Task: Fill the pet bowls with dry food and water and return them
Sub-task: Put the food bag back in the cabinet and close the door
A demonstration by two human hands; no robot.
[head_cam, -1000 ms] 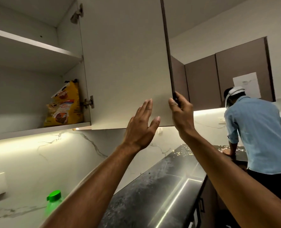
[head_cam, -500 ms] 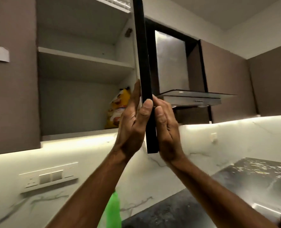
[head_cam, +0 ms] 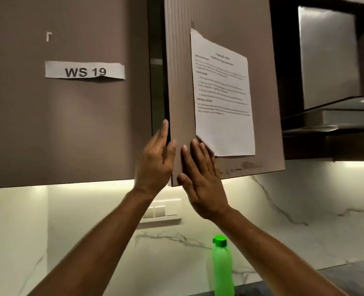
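Both hands are up at the door's (head_cam: 223, 86) lower free corner. The left hand (head_cam: 155, 161) lies open, fingers on the door's edge; the right hand (head_cam: 200, 174) presses flat and open on its face, touching the sheet (head_cam: 221, 92). The bottle (head_cam: 222, 268) stands well below the door, under the right forearm.

i am reaching both arms up and forward, forearms bare and angling inward so that my wrists are sitting close together. my left hand (head_cam: 155, 161) is standing on edge, fingers straight and pointing up, thumb lying alongside, nothing clasped in it. my right hand (head_cam: 200, 180) is lying open and flat, palm facing away from me, fingers together and slanting up to the left, thumb spreading low toward my left hand.
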